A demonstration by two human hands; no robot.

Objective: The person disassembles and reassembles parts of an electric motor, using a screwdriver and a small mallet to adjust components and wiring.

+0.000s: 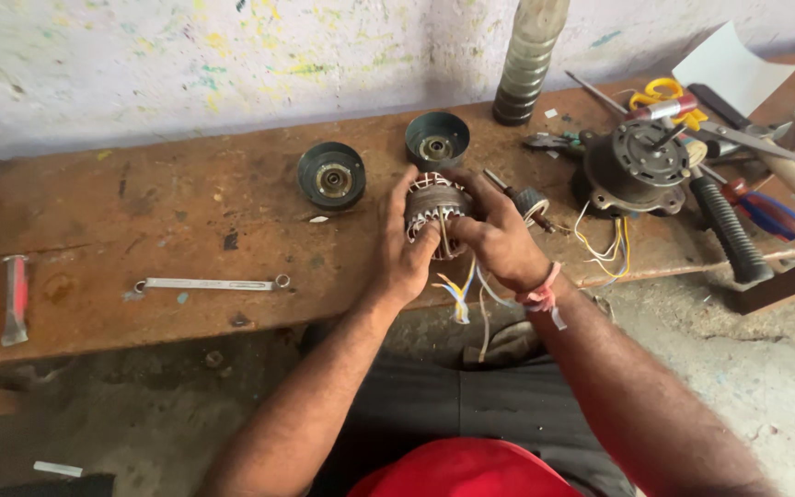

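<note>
Both hands, left (404, 250) and right (499, 241), grip the stator (435, 204) from opposite sides, steadying it above the worktop (140, 230) edge so its wires (460, 293) hang free; two end caps (331, 175) lie just behind.

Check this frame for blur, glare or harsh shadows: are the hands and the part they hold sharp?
Head view: even, soft daylight, no glare; left hand and right hand around the motor stator are reasonably sharp; only faint shadows on the workbench; edges bend slightly from the wide lens.

Yellow scissors (660, 92); paint-flecked white wall (232, 64); rusty brown bench (140, 212).
</note>
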